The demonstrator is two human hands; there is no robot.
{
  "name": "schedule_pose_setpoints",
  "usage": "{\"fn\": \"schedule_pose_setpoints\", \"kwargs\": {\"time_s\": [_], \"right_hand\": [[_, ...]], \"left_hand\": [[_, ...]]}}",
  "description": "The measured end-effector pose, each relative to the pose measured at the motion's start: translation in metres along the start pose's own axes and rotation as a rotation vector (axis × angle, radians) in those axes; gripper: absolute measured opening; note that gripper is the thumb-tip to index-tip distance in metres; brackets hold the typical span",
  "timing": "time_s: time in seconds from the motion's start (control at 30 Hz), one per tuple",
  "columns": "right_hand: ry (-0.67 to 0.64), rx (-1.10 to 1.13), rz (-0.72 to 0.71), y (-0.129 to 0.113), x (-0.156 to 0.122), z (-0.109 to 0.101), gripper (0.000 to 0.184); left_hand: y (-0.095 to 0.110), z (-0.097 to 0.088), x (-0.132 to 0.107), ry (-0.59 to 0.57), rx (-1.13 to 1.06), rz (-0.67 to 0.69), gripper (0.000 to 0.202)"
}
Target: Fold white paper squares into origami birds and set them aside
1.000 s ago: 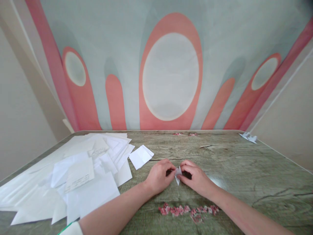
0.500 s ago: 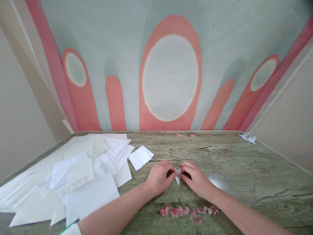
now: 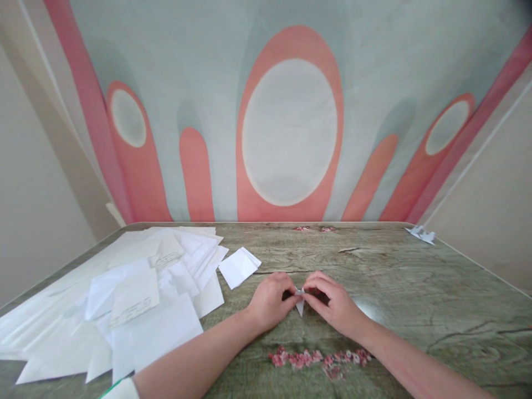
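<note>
A small folded white paper piece (image 3: 300, 307) hangs point-down between my two hands, just above the wooden table. My left hand (image 3: 272, 302) pinches its left side between thumb and fingers. On the other side, my right hand (image 3: 334, 305) has its thumb and fingertips closed on the paper's right edge. The fingers cover most of the upper part, so its full shape is hidden. Beyond my left hand lies a small stack of square white paper (image 3: 240, 268).
A large spread of white paper sheets (image 3: 162, 332) covers the table's left side. Small folded white paper pieces (image 3: 421, 235) sit at the far right edge. Pink flower prints (image 3: 297, 358) mark the wood-patterned tabletop (image 3: 436, 299). A patterned panel (image 3: 220, 66) stands behind.
The folded paper has shifted slightly left and turned a little. My right hand's fingers have moved a touch left along with it; my left hand is nearly still.
</note>
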State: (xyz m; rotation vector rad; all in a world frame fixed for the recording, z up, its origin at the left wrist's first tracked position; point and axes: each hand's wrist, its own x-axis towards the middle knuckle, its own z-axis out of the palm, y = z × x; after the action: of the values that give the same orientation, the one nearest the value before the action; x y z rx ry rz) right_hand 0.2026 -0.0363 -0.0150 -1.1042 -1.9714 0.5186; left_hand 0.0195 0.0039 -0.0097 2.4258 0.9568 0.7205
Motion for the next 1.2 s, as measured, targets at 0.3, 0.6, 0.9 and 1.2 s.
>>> {"fn": "schedule_pose_setpoints", "kwargs": {"time_s": [0.3, 0.6, 0.9, 1.2], "right_hand": [[-0.008, -0.026, 0.063, -0.0015, -0.0019, 0.0025, 0.012], [-0.005, 0.028, 0.017, -0.0055, -0.0008, 0.0012, 0.016], [0.021, 0.025, 0.034, -0.0073, -0.0002, 0.0021, 0.015], [0.041, 0.041, 0.052, -0.0061, -0.0004, 0.0024, 0.014]], "left_hand": [[0.0017, -0.0017, 0.0006, 0.002, -0.082, -0.008, 0.01], [-0.0033, 0.0028, 0.0008, 0.035, -0.142, -0.05, 0.015], [-0.0046, 0.0045, 0.0003, 0.043, -0.227, -0.083, 0.016], [-0.006, 0.0042, 0.0015, 0.044, -0.368, -0.122, 0.018]]}}
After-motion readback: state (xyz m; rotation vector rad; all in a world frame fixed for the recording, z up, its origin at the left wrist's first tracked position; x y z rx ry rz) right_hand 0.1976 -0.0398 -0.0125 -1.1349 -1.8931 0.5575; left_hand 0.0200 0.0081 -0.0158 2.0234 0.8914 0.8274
